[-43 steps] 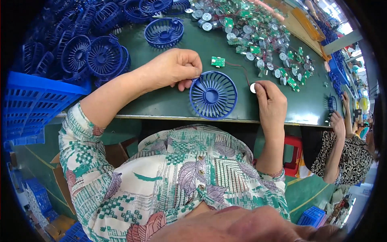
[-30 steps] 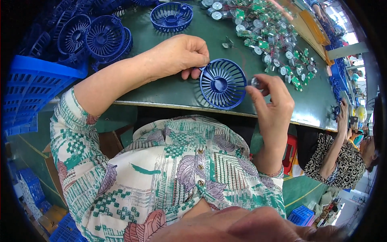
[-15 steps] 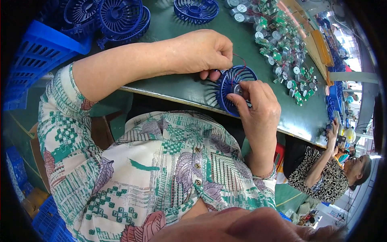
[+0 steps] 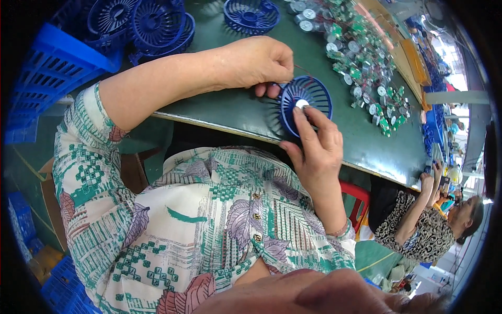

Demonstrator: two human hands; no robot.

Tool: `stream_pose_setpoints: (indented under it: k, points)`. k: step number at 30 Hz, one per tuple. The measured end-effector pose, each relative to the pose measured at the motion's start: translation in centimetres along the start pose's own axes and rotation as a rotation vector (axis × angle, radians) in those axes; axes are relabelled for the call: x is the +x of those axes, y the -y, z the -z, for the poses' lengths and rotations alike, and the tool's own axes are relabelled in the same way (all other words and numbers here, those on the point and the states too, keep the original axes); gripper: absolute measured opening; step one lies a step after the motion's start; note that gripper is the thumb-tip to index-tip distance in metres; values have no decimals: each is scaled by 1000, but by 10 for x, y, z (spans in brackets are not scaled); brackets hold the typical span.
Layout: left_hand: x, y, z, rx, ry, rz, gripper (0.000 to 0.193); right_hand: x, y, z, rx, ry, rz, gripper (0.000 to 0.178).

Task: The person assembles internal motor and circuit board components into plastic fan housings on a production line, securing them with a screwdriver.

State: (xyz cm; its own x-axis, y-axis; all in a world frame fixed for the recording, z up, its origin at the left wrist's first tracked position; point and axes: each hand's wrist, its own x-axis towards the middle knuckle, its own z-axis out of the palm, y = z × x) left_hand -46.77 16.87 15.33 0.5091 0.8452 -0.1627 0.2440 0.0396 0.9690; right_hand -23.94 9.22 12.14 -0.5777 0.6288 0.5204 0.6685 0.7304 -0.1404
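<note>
A round blue plastic fan housing (image 4: 325, 97) with slatted sides is tilted at the near edge of the green table. Inside it, at the centre, sits a small silver motor (image 4: 301, 103). My left hand (image 4: 269, 65) is closed at the housing's far left rim, its lower fingers curled beside the edge. A thin red wire (image 4: 302, 69) runs out by its fingertips; whatever else is pinched there is hidden. Fingertips of my right hand (image 4: 318, 144) rest against the motor, with the thumb spread away from it.
Several motors with green circuit boards (image 4: 361, 68) lie piled at the right of the table (image 4: 230, 112). Another blue housing (image 4: 252, 15) sits at the back, more stack up at left (image 4: 157, 23) beside a blue crate (image 4: 57, 68). A co-worker (image 4: 423, 225) sits at the right.
My right thumb has come off the motor, which my right fingertips now touch from above. The housing has tipped to show more of its inside, and both hands have shifted slightly left.
</note>
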Motion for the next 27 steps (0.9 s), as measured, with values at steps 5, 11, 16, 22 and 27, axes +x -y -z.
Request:
stream_pose_setpoints:
  k: [5,11,16,22,27]
  points:
    - [-2,8,6,-51,6,48,15,5,-2,-8,32,-30,39,57]
    - [-6,1,-2,-51,21,36,14,-4,-4,-11,66,-122,17,53]
    - [-7,-2,-2,-39,42,2,13,-10,-3,-18,40,-202,34,52]
    - [-8,0,-4,-19,26,-65,14,-12,-4,-23,97,-283,1,49]
    - [-10,-2,-2,12,40,-130,14,-12,-4,-24,112,-262,-6,53]
